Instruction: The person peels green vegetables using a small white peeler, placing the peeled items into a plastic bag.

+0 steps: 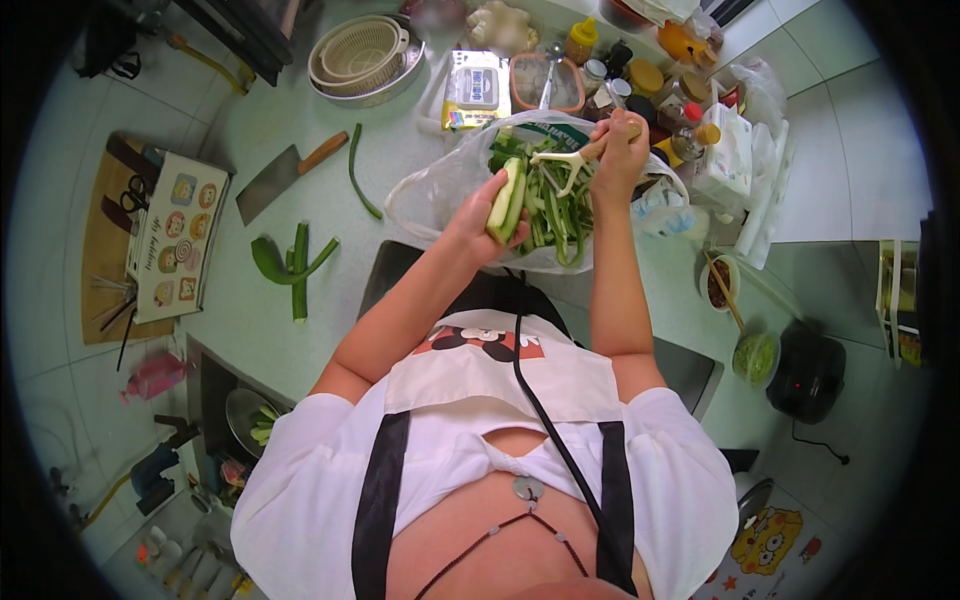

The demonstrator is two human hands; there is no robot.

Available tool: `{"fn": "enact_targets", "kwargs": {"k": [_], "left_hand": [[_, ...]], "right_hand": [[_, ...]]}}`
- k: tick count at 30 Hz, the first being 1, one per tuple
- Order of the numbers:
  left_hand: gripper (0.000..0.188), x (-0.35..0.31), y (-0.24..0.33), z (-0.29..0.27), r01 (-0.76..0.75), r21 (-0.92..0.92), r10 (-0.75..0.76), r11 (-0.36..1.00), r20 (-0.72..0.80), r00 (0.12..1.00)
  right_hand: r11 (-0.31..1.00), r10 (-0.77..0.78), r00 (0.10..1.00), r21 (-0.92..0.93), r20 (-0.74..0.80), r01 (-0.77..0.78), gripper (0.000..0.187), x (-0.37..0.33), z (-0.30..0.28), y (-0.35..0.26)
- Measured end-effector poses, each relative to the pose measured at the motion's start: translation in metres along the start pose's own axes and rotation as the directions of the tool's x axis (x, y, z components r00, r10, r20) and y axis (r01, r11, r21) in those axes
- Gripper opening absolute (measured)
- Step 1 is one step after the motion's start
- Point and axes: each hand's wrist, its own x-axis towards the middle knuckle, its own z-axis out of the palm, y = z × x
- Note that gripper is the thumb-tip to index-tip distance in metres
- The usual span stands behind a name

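1. Your left hand [487, 222] was wrapped around the lower part of a green stem [508, 205], thumb up its left side, fingertips showing at lower right.
2. Your right hand [622, 152] was gripping a peeler [572, 165] by the handle, its head pointing left toward the stem. Blade contact: you couldn't tell from this view.
3. Stem location: tilted, held up over the clear bag [415, 203], just left of the green strips [570, 235] gathered in it.
4. Stem surface: one pale, bare-looking face, darker green along the edge.
5. Handling, as a judgement: likely light enough for one hand, stiff along its length, crisp rather than tough. Your bare face was probably wet and slick; a hard squeeze risked bruising or snapping it.
6. Best hold: low end, on the green sides rather than the slick face, fingertips tucked away from the blade. That left you the upper length free.
7. Peeler: probably light and rigid; the handle was the place to hold, well behind the head.
8. Strips: looked thin and limp, likely soft and easy to tangle.
9. Around you: a cleaver [270, 187] lay on the counter [215, 280] to the left, a long peel [358, 172] beside it, green offcuts [299, 285] nearer you.
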Motion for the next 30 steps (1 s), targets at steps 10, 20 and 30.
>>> {"fn": "enact_targets", "kwargs": {"k": [10,20,30], "left_hand": [[0.037,0.006,-0.011,0.007,-0.025,-0.062,0.028,0.998,0.034,0.999],[0.035,0.005,-0.014,0.004,-0.054,-0.043,0.053,0.998,-0.022,0.998],[0.036,-0.004,-0.013,0.001,-0.033,0.036,0.029,0.999,0.100,0.995]], "right_hand": [[0.988,0.146,0.964,0.019,0.221,-0.154,0.017,-0.035,0.034,-0.038],[0.992,0.123,0.971,-0.032,0.206,-0.119,0.016,-0.031,0.032,-0.028],[0.997,-0.028,0.999,-0.075,-0.041,0.025,0.016,0.005,0.006,-0.012]]}}
